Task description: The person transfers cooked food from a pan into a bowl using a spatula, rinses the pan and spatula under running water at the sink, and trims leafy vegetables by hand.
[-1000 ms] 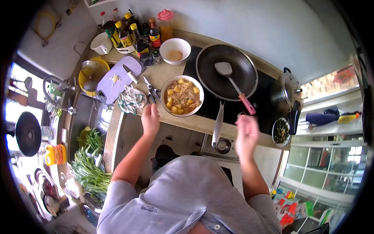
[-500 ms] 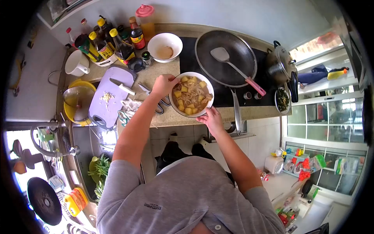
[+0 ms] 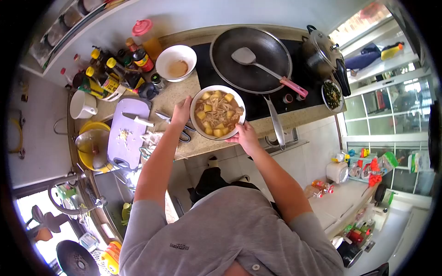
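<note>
A white bowl [image 3: 195,122] full of brown soup with yellow chunks and pale strands is between my hands, at the counter's front edge. My left hand [image 3: 182,112] is closed on its left rim. On the lower right rim, my right hand [image 3: 246,137] grips with the thumb over the edge. Scissors [image 3: 185,134] lie just left of the bowl, partly behind my left forearm. To the upper right, a wok [image 3: 225,60] sits on the black cooktop, with a pink-handled spatula [image 3: 264,68] resting in it.
A purple cutting board [image 3: 120,149] holds a knife [image 3: 138,119] and chopped bits. A second white bowl [image 3: 165,59] stands behind, near several sauce bottles [image 3: 110,78]. The wok's handle [image 3: 275,123] juts past the counter edge. At the right are a pressure cooker [image 3: 321,50] and a plate of greens [image 3: 332,94].
The view has turned and shifted, so the counter items appear moved left or tilted. Both hands still hold the bowl of soup, and the left hand sits a little lower on its rim.
</note>
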